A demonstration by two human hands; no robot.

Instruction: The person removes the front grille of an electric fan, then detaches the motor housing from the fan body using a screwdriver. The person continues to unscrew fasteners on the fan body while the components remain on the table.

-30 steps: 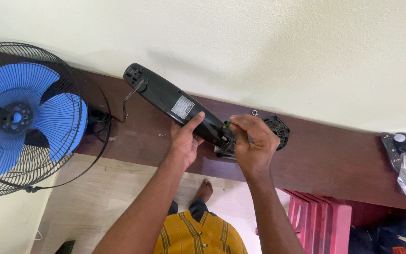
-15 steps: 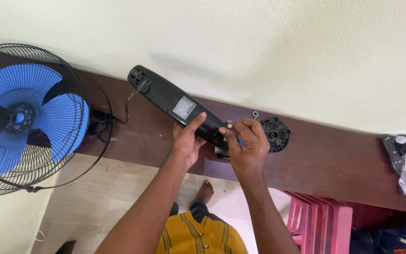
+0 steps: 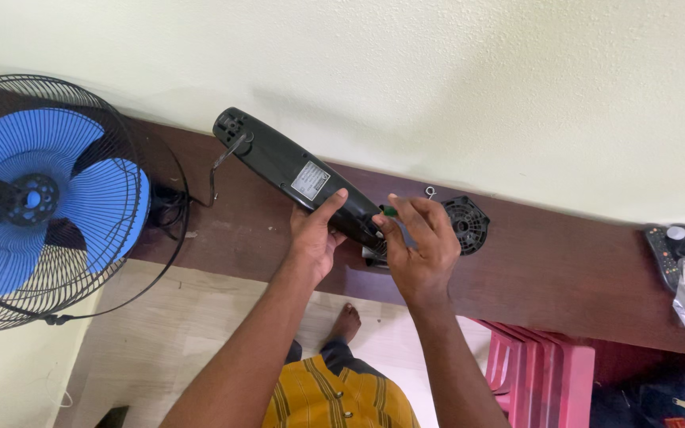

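The black housing point(image 3: 295, 176) is held tilted above the brown shelf point(image 3: 549, 269), gripped by the left hand point(image 3: 315, 234). A small green piece point(image 3: 388, 211) is pinched by the right hand point(image 3: 422, 246) at its lower end. The housing should be kept steady and the piece squarely seated.

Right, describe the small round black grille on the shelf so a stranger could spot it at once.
Start from the long dark brown wooden shelf that runs along the cream wall. Near its middle, the right hand works at the end of a long black plastic housing; the small round black slotted grille lies flat just past that hand's fingers. A tiny metal hook screw sits beside it, and unlike the large blue-bladed caged fan, it is small and bladeless.
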